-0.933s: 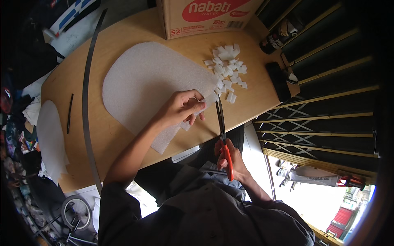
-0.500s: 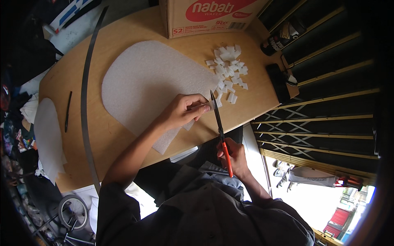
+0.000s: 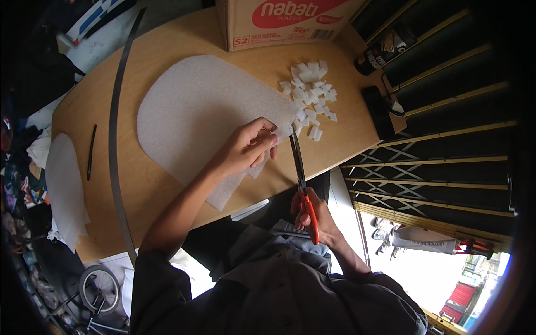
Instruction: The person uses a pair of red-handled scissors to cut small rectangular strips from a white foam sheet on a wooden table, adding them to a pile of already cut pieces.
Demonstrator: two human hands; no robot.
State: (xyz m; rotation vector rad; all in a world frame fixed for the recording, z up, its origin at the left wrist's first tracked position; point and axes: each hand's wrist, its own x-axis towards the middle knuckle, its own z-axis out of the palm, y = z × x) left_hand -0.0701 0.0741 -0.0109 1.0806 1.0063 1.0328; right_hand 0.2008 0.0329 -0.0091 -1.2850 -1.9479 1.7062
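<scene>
My left hand (image 3: 245,149) hovers over the near right side of a large white foam sheet (image 3: 184,106), pinching a thin white foam strip (image 3: 284,132) between thumb and fingers. The strip's free end points right, close to the scissors' tips. With my right hand (image 3: 322,218), near the table's front edge, I grip scissors (image 3: 298,162) by their orange handles. Their dark blades point away from me, slightly parted. Small cut foam pieces (image 3: 314,92) lie heaped on the table, just beyond the blades.
A cardboard box (image 3: 279,38) stands at the table's back. On the left lie a long dark flat strip (image 3: 114,128), a black pen (image 3: 91,153) and another white foam sheet (image 3: 66,184). A black container (image 3: 385,50) and black box (image 3: 377,114) sit by the folding gate (image 3: 430,164).
My left hand has shifted slightly up and left, with more of the strip showing beyond its fingers. The scissors' tips have dropped slightly toward me, and my right-hand fingers have shifted on the handles.
</scene>
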